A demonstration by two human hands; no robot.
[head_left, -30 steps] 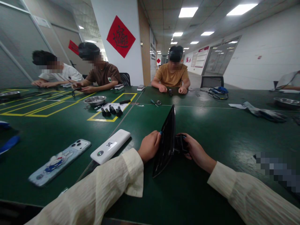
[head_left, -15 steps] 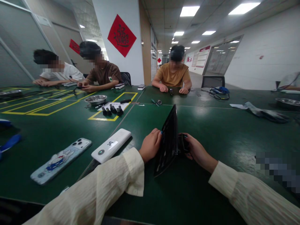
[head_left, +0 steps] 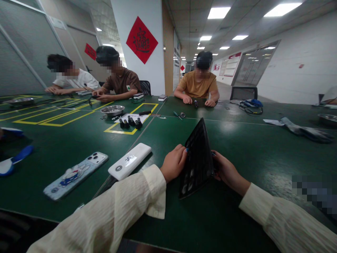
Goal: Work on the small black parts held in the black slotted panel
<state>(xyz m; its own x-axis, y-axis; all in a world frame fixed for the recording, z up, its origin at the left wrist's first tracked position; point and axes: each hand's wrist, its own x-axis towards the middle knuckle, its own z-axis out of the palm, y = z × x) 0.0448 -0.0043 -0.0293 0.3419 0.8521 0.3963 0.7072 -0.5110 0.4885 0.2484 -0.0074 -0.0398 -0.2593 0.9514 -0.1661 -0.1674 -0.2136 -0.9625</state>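
A thin black panel (head_left: 198, 163) with darker rounded patches on its face stands tilted on edge between my hands, above the green table. What kind of device it is I cannot make out. My left hand (head_left: 173, 164) is closed on its left edge, thumb on the face. At the other side, my right hand (head_left: 228, 173) grips behind the panel, its fingertips partly hidden by it. Left of my left forearm lie a white power bank (head_left: 130, 160) with a paper label and a phone (head_left: 75, 175) in a cartoon case.
Farther off are black cylindrical parts (head_left: 131, 122) on paper, a metal bowl (head_left: 112, 110) and a small screwdriver (head_left: 177, 115). Grey gloves (head_left: 305, 130) lie at right, near a blue cable bundle (head_left: 251, 103). Several people (head_left: 196, 82) sit across the table.
The panel has turned so more of its face shows. The black block behind it, seen earlier by my right hand, is now hidden. The whole view has shifted slightly.
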